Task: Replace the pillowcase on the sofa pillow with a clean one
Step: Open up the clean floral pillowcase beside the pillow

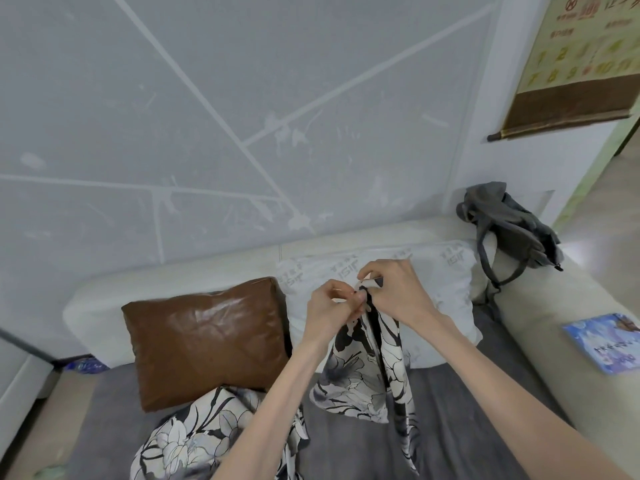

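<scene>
Both hands [367,299] pinching raised pillowcase [367,368]

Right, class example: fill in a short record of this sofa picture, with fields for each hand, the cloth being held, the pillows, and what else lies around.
left hand: left hand pinches the top edge of the flowered pillowcase
right hand: right hand pinches the same edge, close beside the left
held cloth: hangs down in front of the white pillow
other cloth: second flowered cloth crumpled on the grey seat
brown pillow: brown pillow leans against the sofa back
also there: grey bag and a blue book on the armrest
</scene>
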Tool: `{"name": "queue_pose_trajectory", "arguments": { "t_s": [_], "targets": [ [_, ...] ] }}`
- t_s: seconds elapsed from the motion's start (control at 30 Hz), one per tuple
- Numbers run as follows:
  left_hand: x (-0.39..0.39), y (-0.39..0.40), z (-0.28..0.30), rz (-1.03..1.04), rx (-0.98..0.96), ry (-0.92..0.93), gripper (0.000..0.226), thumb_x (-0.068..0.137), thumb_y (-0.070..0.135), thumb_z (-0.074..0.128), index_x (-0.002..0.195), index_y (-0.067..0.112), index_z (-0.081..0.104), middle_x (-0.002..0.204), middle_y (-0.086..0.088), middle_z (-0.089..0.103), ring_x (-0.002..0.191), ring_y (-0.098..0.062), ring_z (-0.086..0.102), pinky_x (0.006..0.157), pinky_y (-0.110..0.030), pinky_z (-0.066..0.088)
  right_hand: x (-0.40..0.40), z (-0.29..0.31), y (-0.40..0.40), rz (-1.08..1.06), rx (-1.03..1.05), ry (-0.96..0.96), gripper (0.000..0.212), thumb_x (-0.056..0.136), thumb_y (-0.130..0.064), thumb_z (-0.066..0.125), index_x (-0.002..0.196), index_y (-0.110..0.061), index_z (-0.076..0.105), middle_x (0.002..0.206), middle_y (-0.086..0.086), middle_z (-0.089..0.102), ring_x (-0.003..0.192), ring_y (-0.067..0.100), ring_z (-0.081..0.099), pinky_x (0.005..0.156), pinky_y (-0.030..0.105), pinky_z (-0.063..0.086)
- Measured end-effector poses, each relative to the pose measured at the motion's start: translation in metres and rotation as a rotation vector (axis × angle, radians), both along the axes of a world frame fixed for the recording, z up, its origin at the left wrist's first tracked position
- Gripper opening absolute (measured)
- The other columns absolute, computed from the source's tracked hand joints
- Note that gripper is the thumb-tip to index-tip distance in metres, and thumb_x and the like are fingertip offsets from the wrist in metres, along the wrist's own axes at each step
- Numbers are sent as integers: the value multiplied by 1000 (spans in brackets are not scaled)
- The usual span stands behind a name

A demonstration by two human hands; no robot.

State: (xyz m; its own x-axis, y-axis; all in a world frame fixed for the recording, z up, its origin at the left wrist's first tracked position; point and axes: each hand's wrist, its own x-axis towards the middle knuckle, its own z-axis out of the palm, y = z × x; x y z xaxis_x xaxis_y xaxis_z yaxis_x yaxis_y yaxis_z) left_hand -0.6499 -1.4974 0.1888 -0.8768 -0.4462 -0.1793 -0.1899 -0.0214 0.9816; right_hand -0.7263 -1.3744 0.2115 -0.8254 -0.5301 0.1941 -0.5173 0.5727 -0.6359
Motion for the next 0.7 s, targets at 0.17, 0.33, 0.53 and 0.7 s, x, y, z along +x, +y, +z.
{"name": "queue_pose_trajectory", "arguments": {
  "t_s": [0.17, 0.33, 0.53, 0.7],
  "targets": [
    [-3, 9, -6, 77, -166, 1, 15, 74, 13, 80, 70, 14, 65, 66, 3, 67, 73, -17, 67, 75, -35, 58, 4, 6, 2, -12, -37, 26, 27, 70, 1, 63, 83, -22, 72, 79, -7, 65, 63, 0, 51, 62, 17, 40],
    [-8, 8, -5, 53, -185, -17, 17, 70, 17, 78, 73, 20, 62, 55, 14, 64, 57, 2, 59, 60, -13, 46, 4, 12, 4, -17, -11, 36, 27, 66, -2, 66, 83, -21, 73, 78, -5, 67, 66, 9, 56, 65, 24, 47],
    [-13, -2, -5, -44, -223, -51, 18, 70, 8, 76, 83, 17, 66, 46, 11, 61, 47, 0, 58, 52, -13, 43, 4, 11, 1, -63, 33, 61, 25, 68, 0, 68, 83, -19, 75, 78, -2, 68, 69, 11, 56, 65, 21, 44],
    [-18, -28, -9, -201, -553, -90, 19, 70, 5, 78, 77, 19, 69, 57, 11, 65, 48, 8, 59, 51, -6, 41, -1, 27, 5, -96, 30, 83, 32, 61, 8, 68, 77, -19, 75, 65, -12, 56, 65, 5, 54, 60, 12, 38]
  ]
}}
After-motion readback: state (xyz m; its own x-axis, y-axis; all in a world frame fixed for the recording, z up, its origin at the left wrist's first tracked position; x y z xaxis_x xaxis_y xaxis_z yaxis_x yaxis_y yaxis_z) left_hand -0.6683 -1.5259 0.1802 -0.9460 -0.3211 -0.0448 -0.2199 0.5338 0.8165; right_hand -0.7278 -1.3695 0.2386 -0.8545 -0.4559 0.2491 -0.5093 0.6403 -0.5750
